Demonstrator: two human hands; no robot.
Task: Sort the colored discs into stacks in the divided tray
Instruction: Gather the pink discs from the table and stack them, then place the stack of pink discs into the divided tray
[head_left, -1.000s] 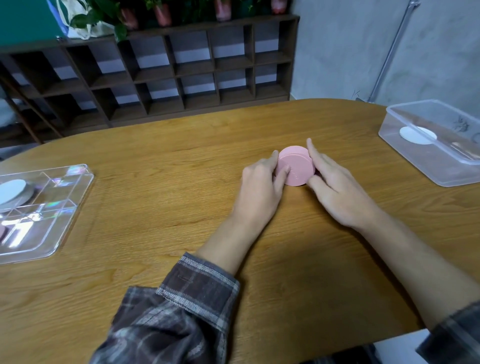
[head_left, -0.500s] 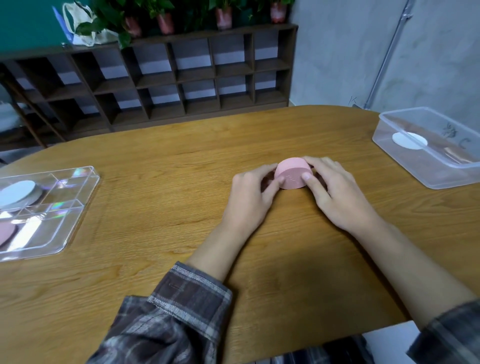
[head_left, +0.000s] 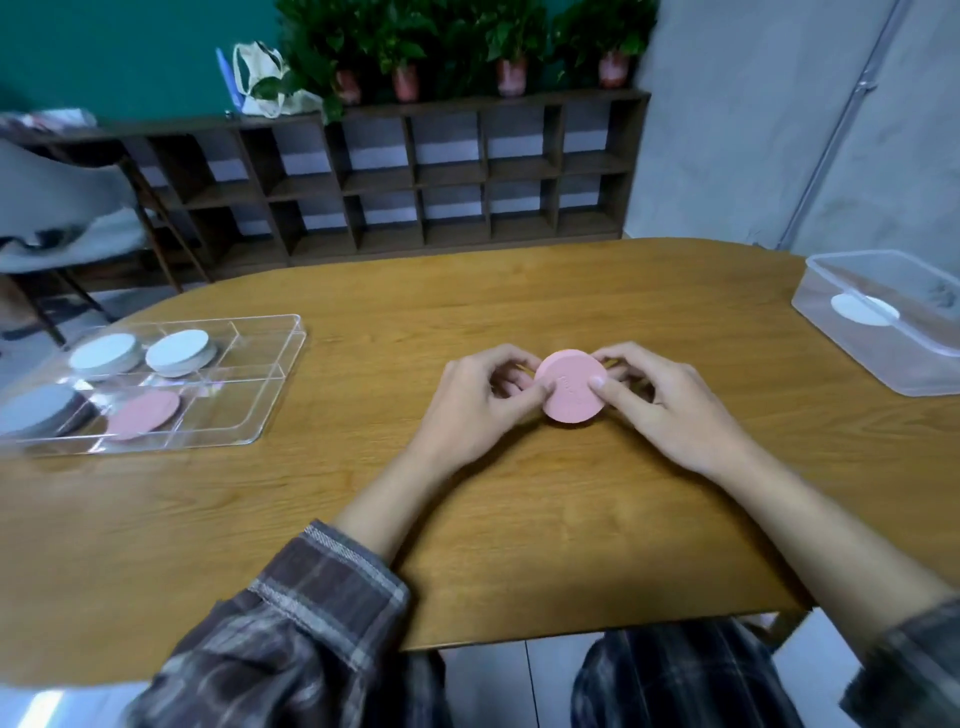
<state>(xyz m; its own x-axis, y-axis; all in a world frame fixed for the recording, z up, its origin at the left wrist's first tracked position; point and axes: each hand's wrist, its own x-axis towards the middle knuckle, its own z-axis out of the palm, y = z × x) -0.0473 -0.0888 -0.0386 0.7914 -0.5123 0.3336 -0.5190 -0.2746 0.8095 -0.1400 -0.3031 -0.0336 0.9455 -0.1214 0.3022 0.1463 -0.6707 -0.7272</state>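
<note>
Head view, tabletop (head_left: 467, 519): sorting partly done. One bin (head_left: 852, 349) at right edge, one white disc (head_left: 862, 310) left inside. One tray (head_left: 249, 395) near left edge holds left white stack (head_left: 106, 351), right white stack (head_left: 179, 349), one grey stack (head_left: 36, 410), one pink disc (head_left: 145, 413). One pink stack (head_left: 571, 387) mid-tabletop, pinched between my left hand (head_left: 472, 400) and right hand (head_left: 670, 405); not yet in tray.

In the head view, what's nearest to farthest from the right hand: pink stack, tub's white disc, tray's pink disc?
1. Pink stack, held in the right hand, centre.
2. White disc, in the tub, right.
3. Pink disc, in the tray, far left.
</note>
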